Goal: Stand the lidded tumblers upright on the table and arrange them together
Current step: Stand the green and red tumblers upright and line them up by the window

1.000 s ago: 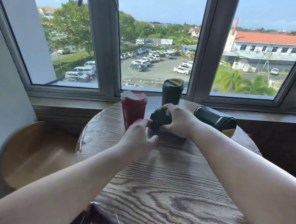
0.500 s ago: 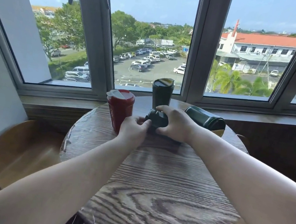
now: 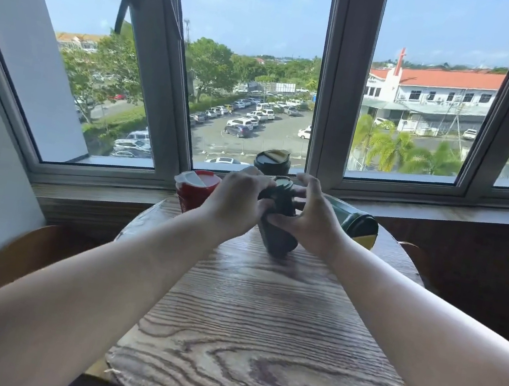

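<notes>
here, both grips are closed round one dark tumbler (image 3: 278,236) near the far middle of the round wooden surface (image 3: 257,342). the left grip (image 3: 235,203) wraps its fingers round the tumbler's upper left side. the right grip (image 3: 309,217) curls round the upper right, with its thumb across the body and its fingers arched over the lid. the tumbler is nearly upright, leaning a little, with its base low on the wood; whether it rests flat there is too blurred to tell. its lid is on, so nothing inside shows. just left of the left grip a red tumbler (image 3: 193,193) stands upright, shut by a red and white lid. behind the grips, nearer the window sill (image 3: 426,208), a dark green tumbler (image 3: 272,162) stands upright, and its lid carries a tan flap. to the right, just beside the right wrist, a green tumbler (image 3: 347,215) lies on its side, with a dark and yellow end facing the viewer. every one is closed, so their contents are hidden. a wooden stool (image 3: 25,257) sits low at the left.
</notes>
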{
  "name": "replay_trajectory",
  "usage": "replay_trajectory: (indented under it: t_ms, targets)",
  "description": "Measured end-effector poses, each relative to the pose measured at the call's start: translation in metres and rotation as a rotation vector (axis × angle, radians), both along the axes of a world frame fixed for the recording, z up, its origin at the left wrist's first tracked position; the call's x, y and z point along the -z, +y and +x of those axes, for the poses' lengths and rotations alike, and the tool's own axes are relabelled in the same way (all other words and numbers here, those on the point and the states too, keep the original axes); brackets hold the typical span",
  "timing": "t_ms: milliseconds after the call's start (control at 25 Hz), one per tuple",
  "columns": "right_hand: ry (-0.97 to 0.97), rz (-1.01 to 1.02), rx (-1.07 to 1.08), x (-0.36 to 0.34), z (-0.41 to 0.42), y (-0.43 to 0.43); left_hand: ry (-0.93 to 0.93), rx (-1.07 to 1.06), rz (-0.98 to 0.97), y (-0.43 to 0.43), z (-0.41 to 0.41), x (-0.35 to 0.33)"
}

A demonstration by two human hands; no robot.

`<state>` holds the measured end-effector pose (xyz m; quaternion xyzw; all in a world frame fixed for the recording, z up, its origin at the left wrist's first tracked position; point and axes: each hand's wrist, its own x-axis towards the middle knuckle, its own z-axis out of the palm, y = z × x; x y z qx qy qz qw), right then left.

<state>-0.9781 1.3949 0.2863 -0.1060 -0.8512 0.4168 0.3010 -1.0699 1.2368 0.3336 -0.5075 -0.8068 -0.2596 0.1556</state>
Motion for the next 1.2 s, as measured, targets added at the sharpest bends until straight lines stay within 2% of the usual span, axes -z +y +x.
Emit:
replay_trajectory:
  t_ms: [160,360,680,840,960,1120,1200]
  targets:
    - [-0.076,0.026,0.005,0.007,0.008,0.008,0.015,0.028,-0.062,0.006,-0.003,-0.015]
    - [-0.107,0.064,0.069,0.000,0.016,0.018,-0.063,0.077,-0.287,0.013,-0.010,-0.039]
    - [-0.167,0.015,-0.014,-0.002,0.017,0.024,0.023,0.124,-0.299,0.007,-0.010,-0.047]
    - [-0.151,0.060,0.099,0.001,0.016,0.018,0.102,0.173,-0.266,0.008,-0.013,-0.044]
    - [-0.074,0.058,0.227,0.000,0.010,0.011,-0.005,0.161,-0.197,0.017,-0.022,-0.048]
    - [-0.115,-0.043,0.233,-0.011,0.010,0.004,-0.052,0.228,-0.312,0.026,-0.037,-0.053]
    - [-0.135,-0.023,0.241,-0.016,0.011,-0.001,-0.110,0.267,-0.340,0.029,-0.042,-0.051]
